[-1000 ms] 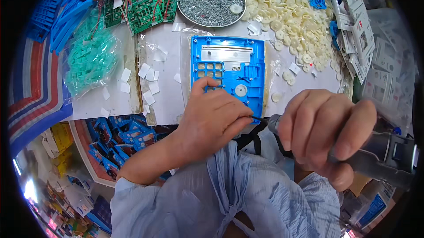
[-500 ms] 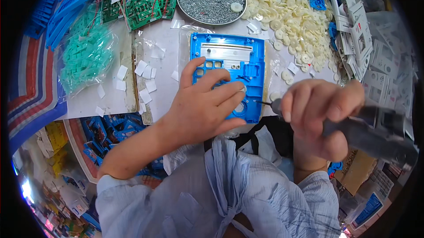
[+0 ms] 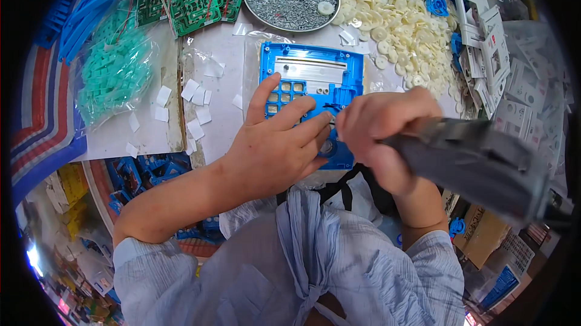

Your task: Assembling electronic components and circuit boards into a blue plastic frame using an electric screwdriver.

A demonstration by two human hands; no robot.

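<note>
A blue plastic casing (image 3: 343,95) lies on the table in front of me, with square openings and a clear strip window. Across its lower left part rests my left hand (image 3: 269,138), fingers spread and lying on the plastic. My right hand (image 3: 384,129) is closed around a dark powered screwdriver (image 3: 469,159) and is at the casing's right side. The tool is blurred by motion. Its bit points toward the casing near my left fingertips, but my right hand hides most of that spot.
Beyond the casing stands a round metal tray (image 3: 247,8) of small screws. Cream plastic gears (image 3: 387,29) are heaped to its right, beside white panels (image 3: 487,53). Green circuit boards (image 3: 200,2), a bag of turquoise parts (image 3: 115,78) and white paper pieces (image 3: 196,96) lie left.
My right hand has moved left with the screwdriver, from beside the casing to over its right side. My left hand stays on the casing.
</note>
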